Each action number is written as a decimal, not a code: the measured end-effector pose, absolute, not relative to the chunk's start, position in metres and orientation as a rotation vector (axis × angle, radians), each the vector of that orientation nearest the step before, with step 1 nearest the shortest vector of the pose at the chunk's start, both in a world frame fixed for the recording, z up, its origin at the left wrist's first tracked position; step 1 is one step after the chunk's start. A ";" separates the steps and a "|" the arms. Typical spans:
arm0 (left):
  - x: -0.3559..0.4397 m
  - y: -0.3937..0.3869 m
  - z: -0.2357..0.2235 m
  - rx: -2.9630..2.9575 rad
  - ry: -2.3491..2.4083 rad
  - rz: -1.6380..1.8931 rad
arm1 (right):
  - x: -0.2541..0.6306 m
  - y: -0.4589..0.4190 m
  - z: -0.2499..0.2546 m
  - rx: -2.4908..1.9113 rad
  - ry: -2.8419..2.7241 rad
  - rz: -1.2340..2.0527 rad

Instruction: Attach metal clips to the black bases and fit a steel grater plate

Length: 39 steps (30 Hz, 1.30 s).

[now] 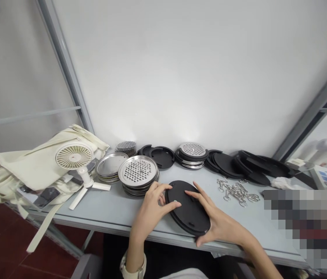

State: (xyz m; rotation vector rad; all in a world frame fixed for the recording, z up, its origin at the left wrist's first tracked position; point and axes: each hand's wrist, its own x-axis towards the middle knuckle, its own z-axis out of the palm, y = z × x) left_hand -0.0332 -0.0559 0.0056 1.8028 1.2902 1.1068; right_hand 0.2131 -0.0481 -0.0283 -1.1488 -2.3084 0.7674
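A round black disc (189,209) with a raised rim and small holes near its edge is tilted up at the front of the table, between my two hands. My left hand (152,207) is closed on its left edge, the thumb lying across the upper face. On the other side, my right hand (218,223) holds the disc, thumb at the lower edge and fingers reaching over the face. Behind my left hand stands a stack of round metal grater plates (138,171). Metal clips (237,192) lie in a loose pile beyond my right hand.
Plain metal discs (111,164) are stacked at the left, near a white fan (74,156) and a cream bag (38,159). Along the wall are black rings (163,157), a perforated plate (192,149) on a stack, and more black discs (228,164). A pixelated patch covers the right.
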 end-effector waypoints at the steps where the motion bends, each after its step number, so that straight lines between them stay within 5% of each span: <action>1: -0.030 -0.055 0.007 1.771 1.222 1.150 | 0.213 -0.049 -0.028 -1.143 -2.301 0.774; 10: -0.014 -0.046 0.001 1.636 0.924 1.291 | 0.218 -0.040 -0.025 -1.167 -2.042 0.752; 20: -0.022 -0.055 0.011 1.739 1.003 1.263 | 0.240 -0.010 0.005 -1.255 -1.806 0.377; 27: -0.029 -0.063 0.016 1.783 1.030 1.197 | 0.238 0.093 0.059 -1.233 -1.154 0.567; 34: -0.024 -0.064 0.015 1.824 1.046 1.115 | 0.240 0.160 0.039 -1.463 -1.050 0.790; 39: -0.023 -0.067 0.015 1.834 1.025 1.066 | 0.241 0.164 0.025 -1.583 -1.061 0.653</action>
